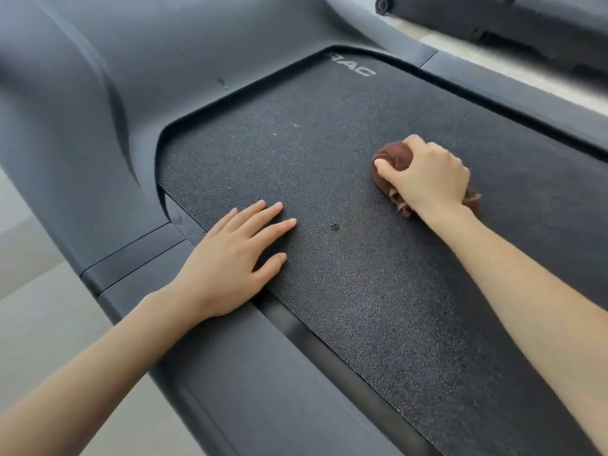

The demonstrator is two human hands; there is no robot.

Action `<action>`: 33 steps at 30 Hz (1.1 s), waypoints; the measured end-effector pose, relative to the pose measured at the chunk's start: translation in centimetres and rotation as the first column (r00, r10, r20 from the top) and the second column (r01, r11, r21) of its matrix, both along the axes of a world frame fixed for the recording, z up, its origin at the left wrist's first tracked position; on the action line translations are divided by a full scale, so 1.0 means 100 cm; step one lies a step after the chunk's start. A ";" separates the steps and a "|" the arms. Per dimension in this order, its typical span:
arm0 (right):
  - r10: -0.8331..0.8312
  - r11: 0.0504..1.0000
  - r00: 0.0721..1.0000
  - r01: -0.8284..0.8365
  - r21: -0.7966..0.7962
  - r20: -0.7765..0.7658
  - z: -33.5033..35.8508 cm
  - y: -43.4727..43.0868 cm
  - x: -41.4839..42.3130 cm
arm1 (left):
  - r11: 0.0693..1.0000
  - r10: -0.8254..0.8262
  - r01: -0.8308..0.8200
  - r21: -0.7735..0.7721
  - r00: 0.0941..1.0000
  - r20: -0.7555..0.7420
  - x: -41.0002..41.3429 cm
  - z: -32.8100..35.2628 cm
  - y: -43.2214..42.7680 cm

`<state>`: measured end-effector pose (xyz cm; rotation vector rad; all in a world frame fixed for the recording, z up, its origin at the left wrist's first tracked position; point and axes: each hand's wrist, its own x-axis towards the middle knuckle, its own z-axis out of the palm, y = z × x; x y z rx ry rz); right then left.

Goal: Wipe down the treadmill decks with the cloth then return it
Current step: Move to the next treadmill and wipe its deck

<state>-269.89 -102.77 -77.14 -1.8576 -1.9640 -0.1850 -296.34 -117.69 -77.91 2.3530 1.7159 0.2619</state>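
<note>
Right hand: my right hand [427,176] is curled tight round the cloth [393,156], knuckles up, pressing it onto the belt [362,291].
Cloth: a brown wad, bunched small. One lobe pokes out ahead of the thumb and a frill trails out at the wrist side of the fist. I judge that so tight a ball wipes only a narrow strip, so I would loosen it and spread it flat under the palm for the next stroke.
Left hand: my left hand [230,258] lies flat with fingers straight, holding nothing. Its heel is on the side rail [230,373] and its fingertips are on the belt, well across from the fist. It makes a good brace (I would lean on it, not on the wiping arm).
Smudge: a small dark smudge [335,227] sits on the belt between the two hands, nearer me than the cloth. My guess is that it needs a short firm rub, not a passing sweep.
Belt: pebbled, with pale specks beyond the fist, up toward the grey lettering [353,67]. I would work in overlapping lanes from there back toward me, edge to edge.
Second machine: a second machine [526,24] shows past the fist at the far corner. I judge its deck is yet to be wiped, and returning the cloth comes after that.
</note>
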 end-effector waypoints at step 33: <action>0.564 0.825 0.824 -0.565 0.009 0.051 0.001 -0.119 -0.071 | 1.000 -0.006 0.006 -0.002 0.997 -0.078 -0.046 -0.001 0.029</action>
